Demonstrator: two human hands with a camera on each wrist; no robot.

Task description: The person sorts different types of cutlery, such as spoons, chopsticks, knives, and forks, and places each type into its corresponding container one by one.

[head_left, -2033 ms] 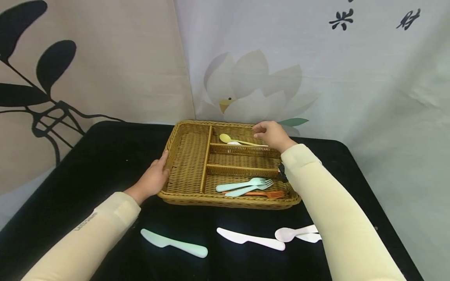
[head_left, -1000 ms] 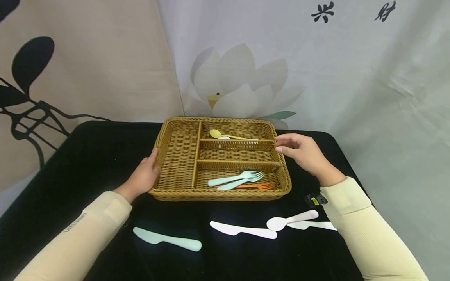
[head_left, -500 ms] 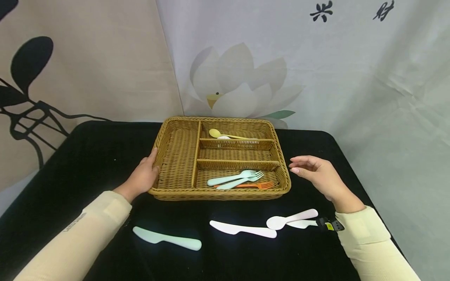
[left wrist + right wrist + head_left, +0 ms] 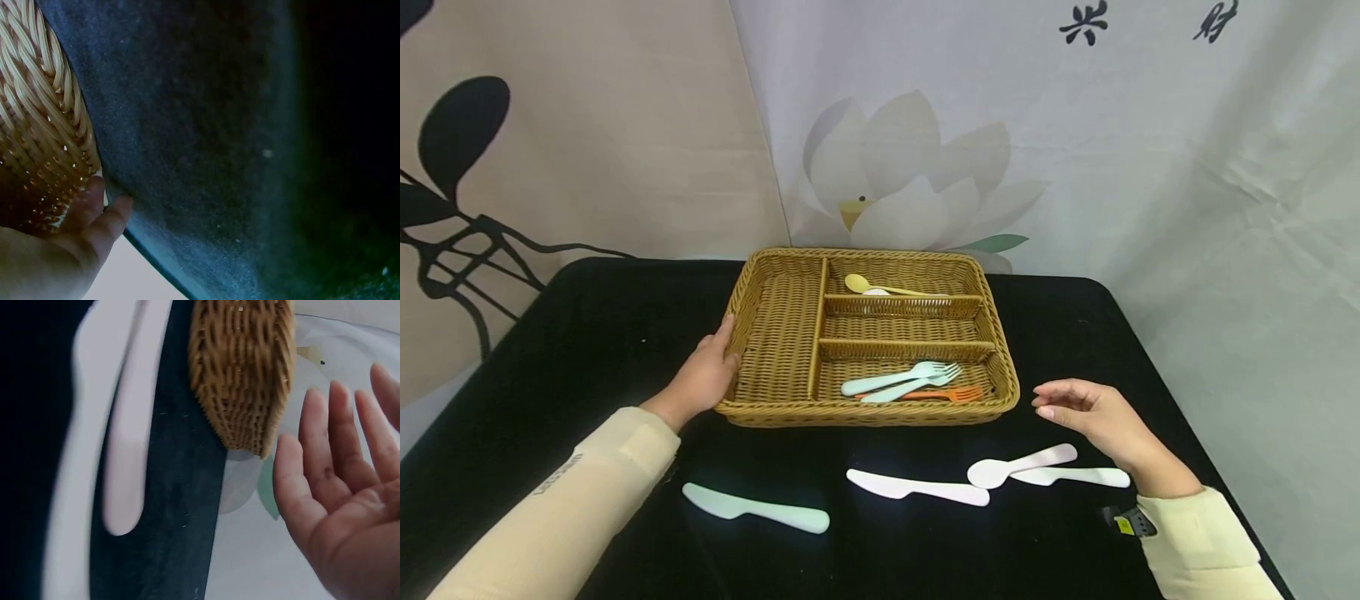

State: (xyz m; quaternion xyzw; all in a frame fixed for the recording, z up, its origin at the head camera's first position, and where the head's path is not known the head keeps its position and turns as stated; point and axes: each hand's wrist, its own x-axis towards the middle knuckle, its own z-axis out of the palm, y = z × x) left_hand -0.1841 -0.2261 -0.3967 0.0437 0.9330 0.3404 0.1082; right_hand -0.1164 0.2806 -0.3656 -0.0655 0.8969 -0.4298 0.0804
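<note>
I see the left hand [image 4: 700,377] against the left side of the wicker basket [image 4: 778,333], its visible fingers fairly straight and laid along the outer wall and rim; whether any fingertips hook underneath I cannot tell. The right hand [image 4: 1097,417] is released: it hovers over the right side of the desk [image 4: 925,550], apart from the basket, thumb parted from softly bent fingers, with nothing in its grasp. My right wrist camera shows its palm bare and the fingers slightly spread.

Nearest to that hand, a pale pink spoon [image 4: 988,474] lies across the blade tip of a white knife [image 4: 1093,477], both handles pointing right. The spoon's bowl is just beside the handle end of a pinkish knife [image 4: 917,488]. A mint knife [image 4: 756,508] lies farther left on the near side, blade to the left.

The basket stands on the far part of the desk, between the hands. In its near right compartment I see two mint forks [image 4: 880,383] over an orange fork [image 4: 964,394], tines to the right. The far right compartment carries a yellow spoon [image 4: 856,284] and a white utensil [image 4: 876,292] partly hidden by the divider [image 4: 902,305].
</note>
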